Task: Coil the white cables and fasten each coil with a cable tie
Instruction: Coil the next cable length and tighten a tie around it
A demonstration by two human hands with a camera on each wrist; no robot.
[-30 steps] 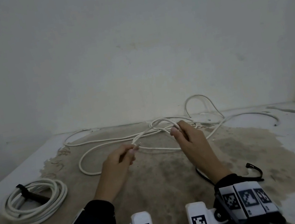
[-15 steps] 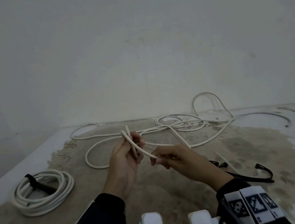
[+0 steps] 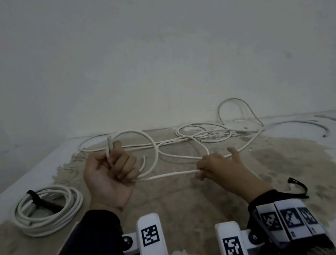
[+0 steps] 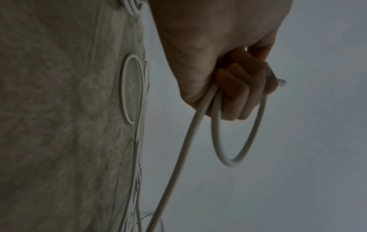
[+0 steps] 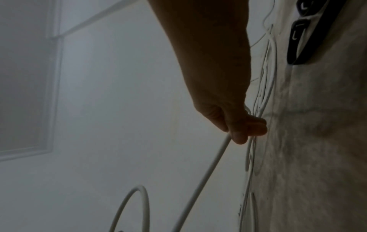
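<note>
Head view | both hands grip white cable (image 3: 171, 174) | right fingertips hidden under the hand

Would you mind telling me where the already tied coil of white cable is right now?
In the head view the tied coil lies on the table's left side, just left of the left hand, with a black tie across it.

Both hands, left (image 3: 109, 178) and right (image 3: 216, 165), hold the white cable (image 3: 171, 174) taut

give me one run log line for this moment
left hand grips white cable end, first loop | right hand pinches cable | tied white coil left | black cable tie waiting
</note>
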